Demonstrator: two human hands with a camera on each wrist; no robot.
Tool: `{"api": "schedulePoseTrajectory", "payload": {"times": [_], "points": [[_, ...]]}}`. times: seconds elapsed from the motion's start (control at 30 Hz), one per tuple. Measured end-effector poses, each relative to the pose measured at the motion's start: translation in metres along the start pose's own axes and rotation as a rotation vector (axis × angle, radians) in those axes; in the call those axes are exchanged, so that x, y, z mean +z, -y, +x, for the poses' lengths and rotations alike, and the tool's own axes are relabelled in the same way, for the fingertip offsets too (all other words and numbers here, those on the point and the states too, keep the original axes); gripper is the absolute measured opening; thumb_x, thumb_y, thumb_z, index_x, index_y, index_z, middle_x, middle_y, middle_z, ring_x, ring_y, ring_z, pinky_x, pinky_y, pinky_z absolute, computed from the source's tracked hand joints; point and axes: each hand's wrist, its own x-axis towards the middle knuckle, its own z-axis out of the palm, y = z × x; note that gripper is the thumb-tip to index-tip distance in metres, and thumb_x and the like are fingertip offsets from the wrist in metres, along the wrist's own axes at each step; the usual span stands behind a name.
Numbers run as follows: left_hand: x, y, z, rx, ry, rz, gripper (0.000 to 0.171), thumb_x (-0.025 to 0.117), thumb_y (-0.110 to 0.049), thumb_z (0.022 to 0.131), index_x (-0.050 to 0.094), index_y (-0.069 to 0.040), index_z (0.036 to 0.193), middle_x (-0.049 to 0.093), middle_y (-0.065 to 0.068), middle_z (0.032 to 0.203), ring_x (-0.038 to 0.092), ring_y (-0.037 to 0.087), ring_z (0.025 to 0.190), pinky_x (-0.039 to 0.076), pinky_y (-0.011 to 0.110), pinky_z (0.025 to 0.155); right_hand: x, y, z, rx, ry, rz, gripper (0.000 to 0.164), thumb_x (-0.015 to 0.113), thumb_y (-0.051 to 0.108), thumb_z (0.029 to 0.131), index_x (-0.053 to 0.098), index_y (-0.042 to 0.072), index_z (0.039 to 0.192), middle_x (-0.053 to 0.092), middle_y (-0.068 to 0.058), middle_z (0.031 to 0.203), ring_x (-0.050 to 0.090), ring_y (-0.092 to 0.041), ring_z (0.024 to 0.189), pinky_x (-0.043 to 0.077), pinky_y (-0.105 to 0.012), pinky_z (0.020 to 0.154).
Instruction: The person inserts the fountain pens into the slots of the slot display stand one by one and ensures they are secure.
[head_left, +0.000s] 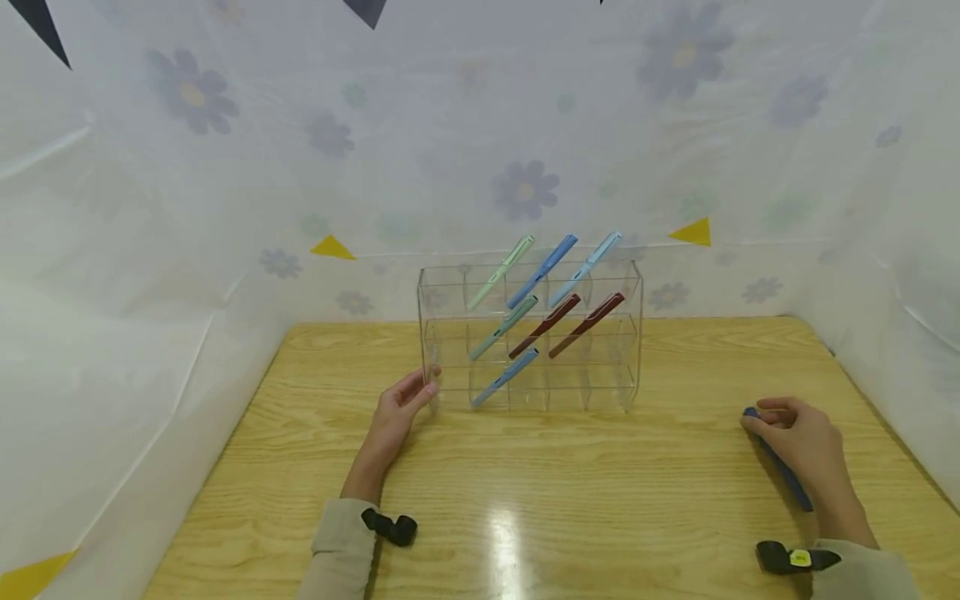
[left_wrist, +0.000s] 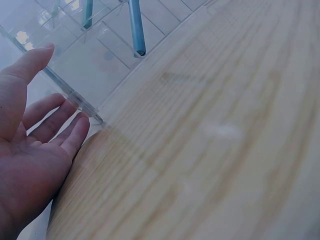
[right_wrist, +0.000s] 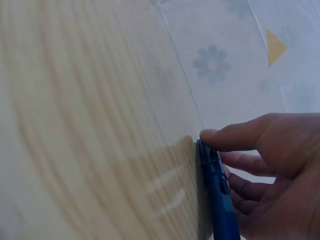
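A clear pen rack [head_left: 607, 375] with three tiers of compartments stands upright on the table, holding several slanted capped pens. At its lower left side my left hand [head_left: 397, 406] holds the edge, thumb in front and fingers around the outer side. In the left wrist view, the fingers [left_wrist: 47, 117] lie against the clear side edge. Far to the right of the rack, my right hand [head_left: 806, 437] pinches the upper end of a dark blue pen [head_left: 783, 475]. The right wrist view shows the thumb at the tip of that pen [right_wrist: 220, 200], close along the table, its lower end out of frame.
In the rack are a pale green pen [head_left: 502, 271], a blue pen [head_left: 543, 271], a light blue pen [head_left: 587, 268] and dark red pens [head_left: 587, 325], among others. Flower-patterned white sheeting [head_left: 450, 125] encloses the wooden table [head_left: 600, 492] at the back and sides.
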Motion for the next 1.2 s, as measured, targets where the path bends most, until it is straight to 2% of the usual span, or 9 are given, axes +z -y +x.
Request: {"api": "schedulePoseTrajectory", "payload": {"times": [0.23,0.33,0.47,0.57,0.67,0.8,1.03,1.13,1.2], "points": [[-0.001,0.001,-0.001,-0.001,0.002,-0.009,0.048,0.068,-0.027,0.102,0.059,-0.01,0.145,0.061,0.008,0.144,0.051,0.02,0.137,0.044,0.025,0.108,0.002,0.002,0.001,0.032,-0.022,-0.033,0.044,0.071,0.031,0.098,0.069,-0.009,0.117,0.073,-0.023,0.097,0.063,-0.024,0.078,0.047,-0.036,0.065],[-0.001,0.001,-0.002,-0.007,0.004,-0.008,0.047,0.068,-0.028,0.102,0.059,-0.011,0.145,0.061,0.006,0.144,0.051,0.018,0.138,0.043,0.028,0.109,0.002,0.003,0.001,0.036,-0.058,-0.012,0.043,0.071,0.031,0.098,0.07,-0.007,0.117,0.075,-0.02,0.099,0.062,-0.007,0.077,0.047,-0.029,0.066],[-0.001,0.0,-0.003,-0.011,0.002,-0.004,0.047,0.069,-0.029,0.101,0.06,-0.013,0.144,0.061,0.004,0.143,0.051,0.017,0.138,0.043,0.029,0.11,0.0,0.005,-0.001,0.01,-0.106,0.066,0.042,0.072,0.029,0.097,0.07,-0.005,0.121,0.07,0.012,0.085,0.048,0.021,0.071,0.044,-0.014,0.059],[0.0,0.0,-0.002,-0.01,0.002,-0.007,0.047,0.069,-0.029,0.101,0.06,-0.012,0.144,0.061,0.005,0.143,0.051,0.018,0.137,0.043,0.029,0.11,-0.002,0.007,-0.002,0.009,-0.102,0.132,0.042,0.07,0.029,0.098,0.067,-0.003,0.125,0.058,0.031,0.085,0.048,0.024,0.073,0.045,-0.013,0.057],[0.0,-0.001,-0.002,-0.007,0.005,-0.007,0.047,0.069,-0.029,0.101,0.06,-0.011,0.144,0.061,0.006,0.144,0.051,0.019,0.138,0.043,0.027,0.109,-0.004,0.011,-0.003,0.025,-0.085,0.171,0.044,0.066,0.029,0.1,0.064,-0.003,0.13,0.054,0.036,0.088,0.048,0.024,0.076,0.047,-0.015,0.058],[0.001,-0.001,-0.002,-0.011,0.007,-0.007,0.046,0.069,-0.03,0.101,0.06,-0.012,0.143,0.061,0.005,0.144,0.051,0.018,0.138,0.043,0.027,0.109,-0.006,0.017,-0.002,0.014,-0.076,0.25,0.044,0.068,0.024,0.1,0.061,-0.004,0.134,0.054,0.035,0.092,0.052,0.021,0.079,0.052,-0.014,0.061],[0.0,0.0,-0.002,-0.019,0.011,-0.011,0.046,0.068,-0.03,0.101,0.06,-0.012,0.144,0.061,0.005,0.144,0.051,0.017,0.138,0.043,0.03,0.11,-0.014,0.032,-0.003,-0.041,-0.077,0.49,0.037,0.07,0.015,0.099,0.067,0.017,0.136,0.064,0.026,0.1,0.063,0.01,0.086,0.055,-0.013,0.068],[0.0,0.0,-0.001,-0.017,0.011,-0.009,0.046,0.068,-0.031,0.101,0.06,-0.013,0.143,0.061,0.004,0.144,0.051,0.017,0.137,0.042,0.03,0.111,-0.016,0.039,-0.004,-0.079,-0.092,0.546,0.037,0.069,0.011,0.1,0.067,0.016,0.137,0.067,0.023,0.102,0.066,0.008,0.087,0.056,-0.014,0.069],[0.0,0.0,-0.001,-0.015,0.011,-0.011,0.046,0.068,-0.03,0.102,0.06,-0.013,0.143,0.061,0.004,0.144,0.051,0.016,0.137,0.043,0.03,0.11,-0.016,0.043,-0.004,-0.115,-0.093,0.638,0.037,0.068,0.006,0.099,0.066,0.011,0.136,0.071,0.017,0.103,0.07,0.004,0.086,0.057,-0.016,0.07]]}}
